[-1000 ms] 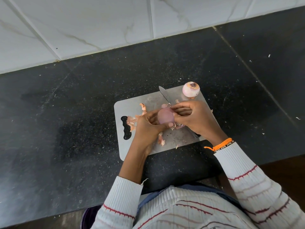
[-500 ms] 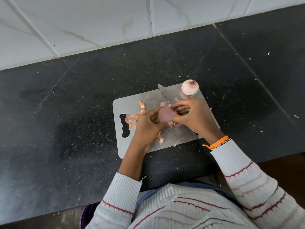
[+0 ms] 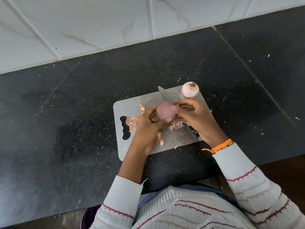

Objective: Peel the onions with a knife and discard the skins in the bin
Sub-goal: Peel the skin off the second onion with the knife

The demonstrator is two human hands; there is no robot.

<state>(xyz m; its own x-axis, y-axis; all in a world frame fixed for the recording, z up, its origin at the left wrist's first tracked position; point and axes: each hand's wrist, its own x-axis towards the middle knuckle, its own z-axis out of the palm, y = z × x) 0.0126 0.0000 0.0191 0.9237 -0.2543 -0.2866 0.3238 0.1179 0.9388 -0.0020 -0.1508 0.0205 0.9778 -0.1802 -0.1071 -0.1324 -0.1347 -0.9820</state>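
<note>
A pale pink onion (image 3: 165, 111) is held above the grey cutting board (image 3: 128, 106). My left hand (image 3: 148, 124) cups it from below and the left. My right hand (image 3: 194, 116) pinches its right end, fingers closed on onion and skin. The knife (image 3: 163, 95) lies on the board under my right hand, its blade tip pointing to the far left and its dark handle (image 3: 192, 130) showing near my wrist. A second peeled onion (image 3: 190, 89) stands at the board's far right corner. Orange skins (image 3: 132, 121) lie on the board's left part, more (image 3: 176, 124) under the onion.
The board sits on a black speckled counter (image 3: 66, 121) with small skin flecks scattered over it. A white tiled wall (image 3: 82, 22) runs behind. A dark purple rim, perhaps a bin (image 3: 87, 215), shows below the counter's front edge by my left sleeve.
Both hands have turned the onion a little, so more of its bare pink side faces up. The knife and second onion have not moved on the board.
</note>
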